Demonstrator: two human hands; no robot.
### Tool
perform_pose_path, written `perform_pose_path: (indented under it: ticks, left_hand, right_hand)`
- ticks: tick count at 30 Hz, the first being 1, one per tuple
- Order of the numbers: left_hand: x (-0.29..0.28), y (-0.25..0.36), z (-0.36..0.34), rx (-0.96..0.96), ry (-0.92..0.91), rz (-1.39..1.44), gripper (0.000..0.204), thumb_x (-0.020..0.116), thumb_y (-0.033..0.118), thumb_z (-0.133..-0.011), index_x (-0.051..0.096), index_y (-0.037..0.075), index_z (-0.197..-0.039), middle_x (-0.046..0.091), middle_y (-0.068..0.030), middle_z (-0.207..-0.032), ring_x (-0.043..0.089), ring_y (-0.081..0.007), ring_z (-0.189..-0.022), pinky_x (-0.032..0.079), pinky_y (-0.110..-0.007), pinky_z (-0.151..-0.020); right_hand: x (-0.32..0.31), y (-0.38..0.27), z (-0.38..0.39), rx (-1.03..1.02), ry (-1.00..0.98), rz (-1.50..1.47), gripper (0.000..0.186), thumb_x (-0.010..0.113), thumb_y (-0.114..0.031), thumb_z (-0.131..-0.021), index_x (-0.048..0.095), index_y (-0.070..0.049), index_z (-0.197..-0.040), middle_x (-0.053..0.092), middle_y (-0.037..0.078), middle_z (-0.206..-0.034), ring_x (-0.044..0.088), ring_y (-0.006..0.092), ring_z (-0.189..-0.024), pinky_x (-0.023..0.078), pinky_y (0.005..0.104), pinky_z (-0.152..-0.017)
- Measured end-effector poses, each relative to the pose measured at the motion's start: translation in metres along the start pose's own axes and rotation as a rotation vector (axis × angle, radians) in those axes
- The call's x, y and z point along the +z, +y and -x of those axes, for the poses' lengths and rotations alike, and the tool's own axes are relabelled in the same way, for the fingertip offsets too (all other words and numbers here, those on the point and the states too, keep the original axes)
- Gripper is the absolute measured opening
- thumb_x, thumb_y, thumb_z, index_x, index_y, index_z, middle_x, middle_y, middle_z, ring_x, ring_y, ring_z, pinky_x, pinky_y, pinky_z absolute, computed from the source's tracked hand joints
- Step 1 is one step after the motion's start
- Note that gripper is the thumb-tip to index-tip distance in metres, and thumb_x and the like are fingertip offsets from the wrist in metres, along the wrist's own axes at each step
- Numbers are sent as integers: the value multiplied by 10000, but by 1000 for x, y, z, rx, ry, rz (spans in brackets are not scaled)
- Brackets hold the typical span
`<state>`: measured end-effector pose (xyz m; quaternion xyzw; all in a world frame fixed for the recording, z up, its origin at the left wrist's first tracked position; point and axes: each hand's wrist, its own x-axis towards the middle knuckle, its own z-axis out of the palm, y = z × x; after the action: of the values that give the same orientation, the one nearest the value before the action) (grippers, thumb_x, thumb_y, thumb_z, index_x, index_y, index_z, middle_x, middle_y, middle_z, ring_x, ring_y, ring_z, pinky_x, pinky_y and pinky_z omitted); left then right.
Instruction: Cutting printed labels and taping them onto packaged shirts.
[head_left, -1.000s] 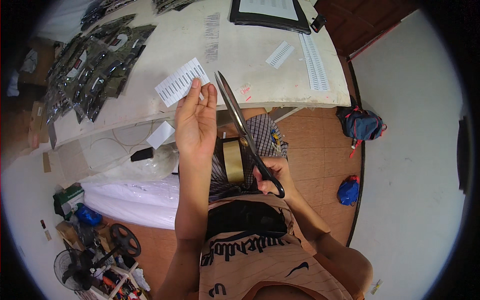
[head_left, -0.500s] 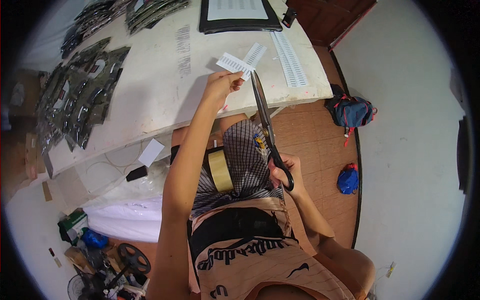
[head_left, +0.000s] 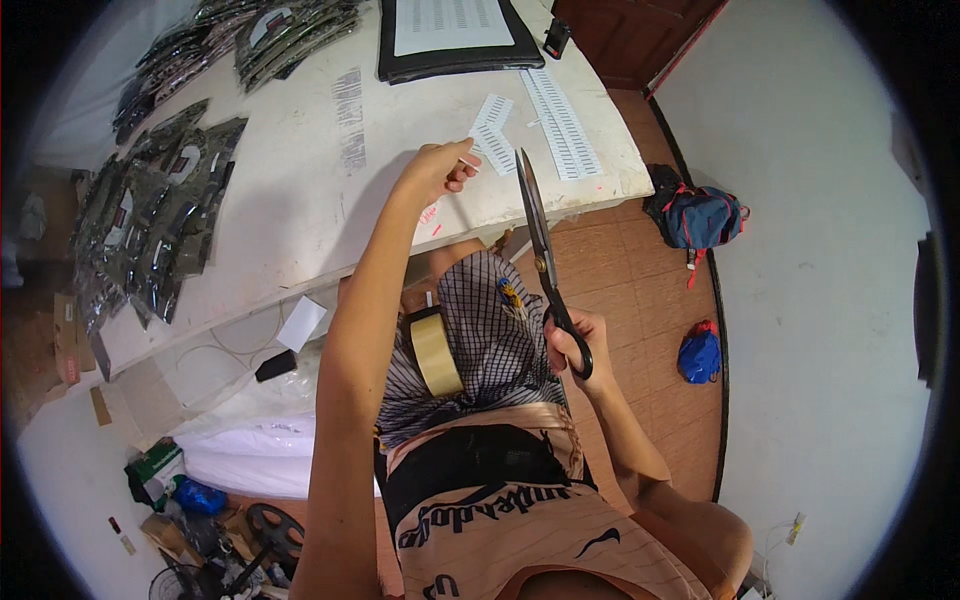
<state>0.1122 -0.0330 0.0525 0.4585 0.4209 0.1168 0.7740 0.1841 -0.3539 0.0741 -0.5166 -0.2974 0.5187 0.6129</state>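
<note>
My right hand (head_left: 580, 345) grips the black handles of a large pair of scissors (head_left: 540, 240), whose long blades point away from me, slightly parted. Over the near part of the table, my left hand (head_left: 440, 172) is closed, fingertips pinched on what looks like a thin white paper piece (head_left: 469, 162), seen almost edge-on. Just beyond its fingers lie printed white label strips (head_left: 491, 130), set at an angle to each other. Longer label strips (head_left: 562, 125) rest to the right of these, apart from both hands.
A black folder (head_left: 460, 68) with a printed sheet lies at the table's (head_left: 300, 190) far side, beside a small black object (head_left: 557, 38). Plastic-wrapped garments (head_left: 160, 210) cover the left side. A tape roll (head_left: 436, 355) sits on my lap. Bags (head_left: 700, 215) stand on the floor at right.
A label strip that my left hand held up at the scissor tips now lies on the table. The left hand has drawn back slightly; the scissors have shifted a little right and nearer.
</note>
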Motion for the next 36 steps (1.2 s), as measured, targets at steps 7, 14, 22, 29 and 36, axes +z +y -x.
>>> perform_pose_path:
  ticks: [7,14,22,29,36]
  left_hand:
    - [-17,-8,20,131,-20,224,264,593,150,-911,621,-100,-992,610,-97,-822,539,-132,-694,478,-241,-656]
    - [-32,-24,45,307,0,166,229,574,71,-905,617,-77,-1075,658,-130,-937,615,-162,-831,515,-258,-755]
    - [-81,-31,68,554,411,-102,397,549,38,-922,454,-29,-1302,681,-145,-928,644,-165,-787,528,-274,-720]
    - [-102,-54,70,797,508,6,364,532,5,-929,454,-48,-1280,683,-140,-910,635,-142,-746,531,-260,-680]
    - [-97,-56,71,859,525,18,446,539,6,-930,356,-46,-1333,684,-154,-934,639,-150,-761,529,-258,-688]
  right_hand:
    - [7,-15,-18,114,172,208,306,748,-279,-822,614,-27,-713,477,-36,-484,427,42,-378,308,197,-354]
    - [12,-37,-61,69,290,805,476,800,-394,-737,613,33,-635,501,32,-483,420,105,-458,356,300,-448]
    - [15,-25,-132,-209,364,1111,400,815,-326,-683,634,31,-686,579,170,-572,589,325,-537,448,405,-544]
    - [30,-22,-171,-224,386,1127,312,789,-201,-675,626,65,-691,585,226,-597,604,384,-576,461,439,-573]
    - [48,-13,-200,-236,350,1121,311,800,-208,-680,655,67,-697,581,223,-569,586,347,-523,460,403,-546]
